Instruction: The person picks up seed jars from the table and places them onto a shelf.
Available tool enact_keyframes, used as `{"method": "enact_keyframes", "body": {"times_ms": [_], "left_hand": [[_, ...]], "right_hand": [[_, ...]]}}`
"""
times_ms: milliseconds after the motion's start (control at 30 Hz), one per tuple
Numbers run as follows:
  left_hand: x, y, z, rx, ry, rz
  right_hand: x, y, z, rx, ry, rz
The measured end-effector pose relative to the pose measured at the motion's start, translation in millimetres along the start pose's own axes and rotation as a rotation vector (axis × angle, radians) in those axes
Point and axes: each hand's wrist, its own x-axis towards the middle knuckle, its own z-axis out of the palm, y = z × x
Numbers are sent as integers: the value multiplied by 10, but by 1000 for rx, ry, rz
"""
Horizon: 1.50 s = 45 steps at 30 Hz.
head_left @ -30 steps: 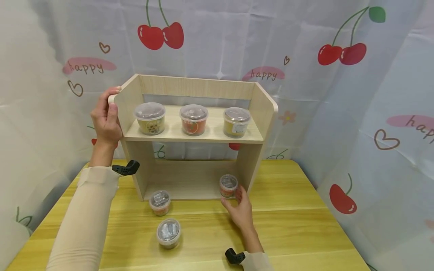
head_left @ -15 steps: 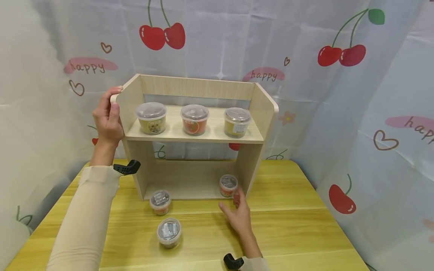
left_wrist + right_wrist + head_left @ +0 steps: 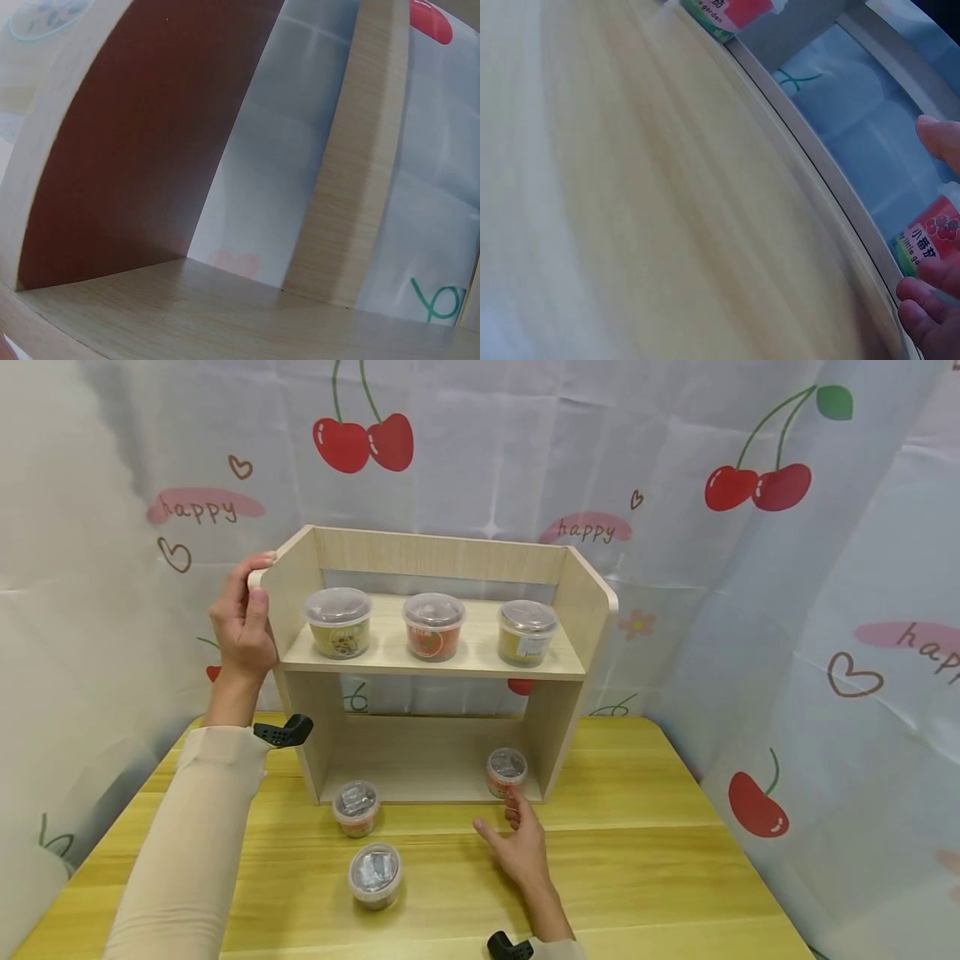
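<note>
My left hand [image 3: 243,618] grips the upper edge of the left side panel of a two-tier wooden shelf [image 3: 431,670], fingers over the edge and thumb on the front. A small lidded plastic tub [image 3: 506,767] with a red label stands at the right end of the lower tier. Just in front of it is my right hand [image 3: 521,847], thumb spread away and index fingertip right at the tub's lower front. Nothing is held in that hand. The right wrist view shows the tub's red and green label [image 3: 932,234] beside the fingers. The left hand is out of sight in its own wrist view.
Three larger lidded tubs stand on the upper tier: a yellow-green one [image 3: 339,625], a red one [image 3: 432,628] and a yellow one [image 3: 527,633]. On the wooden table [image 3: 637,860] are two small tubs, one at the shelf's front left [image 3: 356,810], another nearer [image 3: 375,877].
My right hand has drawn back from the tub's right side and shifted left and toward me, now in front of it. The tub and the left hand's grip stay as they were.
</note>
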Motion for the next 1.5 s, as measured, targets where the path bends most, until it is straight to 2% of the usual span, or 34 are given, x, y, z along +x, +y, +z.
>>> {"method": "enact_keyframes", "body": {"times_ms": [600,867,967,1200,1500], "left_hand": [[1,10,7,1,0,-23],[1,16,7,10,-3,-26],[4,22,9,14,-1,-27],[2,27,14,4,0,-39],[3,25,19,-12,11,-41]], "right_hand": [[-24,-121,78,81,-145,-24],[-74,-174,106,91,-257,-12],[-97,-245,112,96,-275,-25],[-119,-551,54,185,-341,-86],[-71,-315,224,152,-408,-93]]}}
